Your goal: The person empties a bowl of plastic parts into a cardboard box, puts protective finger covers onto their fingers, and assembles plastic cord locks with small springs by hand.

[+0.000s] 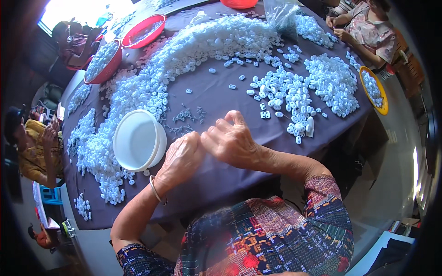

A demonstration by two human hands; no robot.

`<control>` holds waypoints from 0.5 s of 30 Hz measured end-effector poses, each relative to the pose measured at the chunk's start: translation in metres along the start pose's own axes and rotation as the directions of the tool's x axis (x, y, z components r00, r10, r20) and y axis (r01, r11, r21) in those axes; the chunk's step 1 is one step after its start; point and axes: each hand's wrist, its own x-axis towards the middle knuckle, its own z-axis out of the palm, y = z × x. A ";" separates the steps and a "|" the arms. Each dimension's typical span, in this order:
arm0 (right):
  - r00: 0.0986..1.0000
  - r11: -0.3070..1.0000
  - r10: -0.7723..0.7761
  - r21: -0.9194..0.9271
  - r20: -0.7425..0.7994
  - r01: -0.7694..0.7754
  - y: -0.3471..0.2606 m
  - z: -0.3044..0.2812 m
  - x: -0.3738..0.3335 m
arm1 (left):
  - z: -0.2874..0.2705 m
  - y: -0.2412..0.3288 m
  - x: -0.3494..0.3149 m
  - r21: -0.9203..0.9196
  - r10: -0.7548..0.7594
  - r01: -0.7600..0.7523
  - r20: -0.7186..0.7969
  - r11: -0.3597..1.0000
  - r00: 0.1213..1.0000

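My left hand, with a bangle on its wrist, and my right hand meet over the near part of the table. Both are closed, fingertips close together. Whatever they pinch is hidden behind the fingers. Just beyond them lies a loose scatter of small grey pins, which look like screws or nails. Left of my left hand stands a round white plastic tub, its inside pale. To the right of my right hand spreads a group of small white oval plastic pieces, many with two dark holes.
A long heap of white pieces curves around the far and left sides of the dark-clothed table. Red basins stand at far left, a yellow basin at the right edge. A clear bag lies behind. Other people sit around the table.
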 end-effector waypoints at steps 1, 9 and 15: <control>1.000 1.000 0.003 -0.014 0.020 -0.003 -0.001 -0.002 -0.001 | -0.001 0.001 0.000 0.005 -0.006 0.006 -0.004 1.000 1.000; 0.968 0.976 0.216 -0.050 0.131 -0.211 -0.001 0.002 -0.003 | 0.018 0.025 -0.011 0.052 0.113 -0.104 -0.214 0.993 0.970; 0.906 0.858 0.411 0.293 0.103 -0.422 0.007 -0.003 -0.006 | 0.020 0.034 -0.015 0.074 0.289 -0.293 -0.507 0.953 0.812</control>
